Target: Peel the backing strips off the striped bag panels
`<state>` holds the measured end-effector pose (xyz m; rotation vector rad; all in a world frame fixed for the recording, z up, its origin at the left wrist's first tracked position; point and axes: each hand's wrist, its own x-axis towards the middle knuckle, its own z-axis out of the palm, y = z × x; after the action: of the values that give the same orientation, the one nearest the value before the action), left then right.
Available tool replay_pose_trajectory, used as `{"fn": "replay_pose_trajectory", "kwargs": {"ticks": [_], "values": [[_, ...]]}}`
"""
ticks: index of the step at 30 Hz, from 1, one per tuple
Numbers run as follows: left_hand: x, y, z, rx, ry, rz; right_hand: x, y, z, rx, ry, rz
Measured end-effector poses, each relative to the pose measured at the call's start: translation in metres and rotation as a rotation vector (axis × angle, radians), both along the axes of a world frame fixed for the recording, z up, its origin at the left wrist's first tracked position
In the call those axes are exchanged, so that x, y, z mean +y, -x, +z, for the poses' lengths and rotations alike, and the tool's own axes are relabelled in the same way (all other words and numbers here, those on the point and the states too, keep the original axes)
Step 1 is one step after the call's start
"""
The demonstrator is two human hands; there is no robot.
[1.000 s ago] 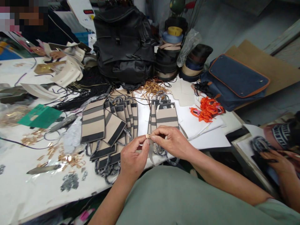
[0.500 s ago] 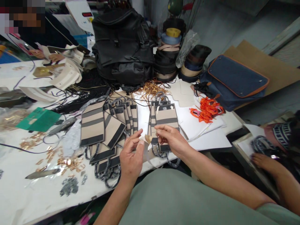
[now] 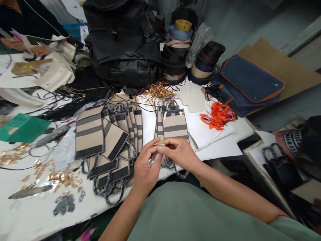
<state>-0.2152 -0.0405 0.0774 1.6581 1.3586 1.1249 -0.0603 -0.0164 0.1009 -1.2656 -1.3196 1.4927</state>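
My left hand point(image 3: 147, 167) and my right hand point(image 3: 181, 154) meet fingertip to fingertip above the table's front edge. Both are closed in a pinch around a small pale scrap point(image 3: 161, 145); its kind is mostly hidden by the fingers. Just beyond the hands lies a short stack of beige bags with dark bands point(image 3: 175, 123), the top one bearing a black strip with a small printed square and whitish patches. To the left is a larger heap of the same striped bags point(image 3: 89, 133), with speckled rope handles point(image 3: 114, 197) hanging at its front edge.
At the back stand a black backpack point(image 3: 120, 47) and stacked rolls of webbing point(image 3: 177, 50). Gold metal pieces point(image 3: 64, 177), a pointed grey tool point(image 3: 30, 192) and a green box point(image 3: 22, 127) lie left. Orange ties point(image 3: 218, 115) and a navy bag point(image 3: 253, 78) sit right. Another person's hands point(image 3: 40, 51) work far left.
My hands, apart before with a pale bit at the left and a tan bit by the right, have come together. The view has shifted slightly; a person's arm at far right has gone from view.
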Motion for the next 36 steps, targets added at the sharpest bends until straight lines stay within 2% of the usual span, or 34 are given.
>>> {"fn": "replay_pose_trajectory", "kwargs": {"ticks": [3, 5, 9, 15, 19, 22, 24, 26, 29, 31, 34, 36], "values": [[0.006, -0.006, -0.004, -0.14, 0.13, 0.023, 0.007, -0.009, -0.007, 0.158, 0.091, -0.008], [0.011, -0.008, -0.006, -0.126, 0.126, 0.013, 0.01, -0.015, -0.011, 0.187, 0.125, -0.034], [0.024, -0.011, -0.005, 0.035, 0.071, -0.073, 0.017, -0.027, -0.015, 0.162, 0.154, -0.049], [0.043, -0.017, -0.008, 0.001, 0.276, -0.117, 0.025, -0.044, -0.022, 0.116, 0.092, -0.034], [0.051, -0.023, -0.017, 0.036, 0.309, -0.181, 0.034, -0.058, -0.031, 0.067, 0.083, -0.041], [0.058, -0.029, -0.023, 0.105, 0.26, -0.212, 0.047, -0.071, -0.033, -0.014, 0.122, 0.078], [0.064, -0.032, -0.026, 0.166, 0.191, -0.208, 0.059, -0.079, -0.031, -0.137, 0.07, 0.205], [0.069, -0.036, -0.028, 0.212, 0.14, -0.224, 0.071, -0.083, -0.026, -0.309, -0.071, 0.307], [0.077, -0.039, -0.032, 0.326, 0.134, -0.271, 0.087, -0.084, -0.02, -0.554, -0.298, 0.393], [0.082, -0.041, -0.035, 0.42, 0.13, -0.279, 0.094, -0.081, -0.02, -0.659, -0.388, 0.423], [0.088, -0.041, -0.041, 0.473, 0.084, -0.281, 0.099, -0.078, -0.03, -0.753, -0.455, 0.432], [0.092, -0.043, -0.045, 0.439, 0.056, -0.301, 0.104, -0.081, -0.05, -0.762, -0.443, 0.349]]}}
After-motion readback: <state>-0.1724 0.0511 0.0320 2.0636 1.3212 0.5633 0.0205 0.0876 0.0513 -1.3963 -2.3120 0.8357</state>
